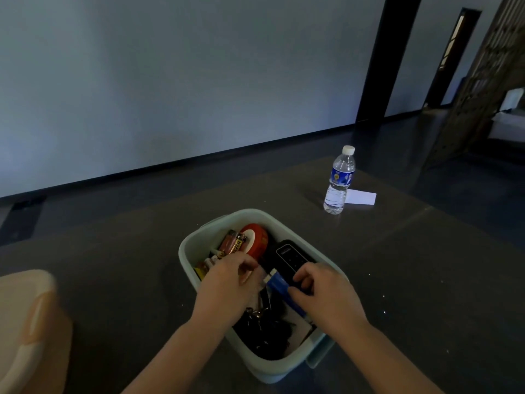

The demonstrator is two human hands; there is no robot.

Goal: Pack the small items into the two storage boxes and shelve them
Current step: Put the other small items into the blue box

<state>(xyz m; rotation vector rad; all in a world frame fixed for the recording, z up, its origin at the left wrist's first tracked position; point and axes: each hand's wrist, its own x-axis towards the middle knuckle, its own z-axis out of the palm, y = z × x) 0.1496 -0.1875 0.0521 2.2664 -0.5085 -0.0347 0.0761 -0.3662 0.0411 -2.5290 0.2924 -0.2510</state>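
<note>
A pale green storage box stands on the dark table in front of me. Inside lie a red tape roll, several batteries, a black remote and dark keys. Both hands are over the box. My right hand grips a blue object with a white end. My left hand pinches something small and pale next to that white end; what it is I cannot tell. A peach-coloured box sits at the lower left edge.
A water bottle with a blue label stands at the back right of the table, a white paper slip behind it. A white wall, dark door openings and a lattice screen lie beyond the table.
</note>
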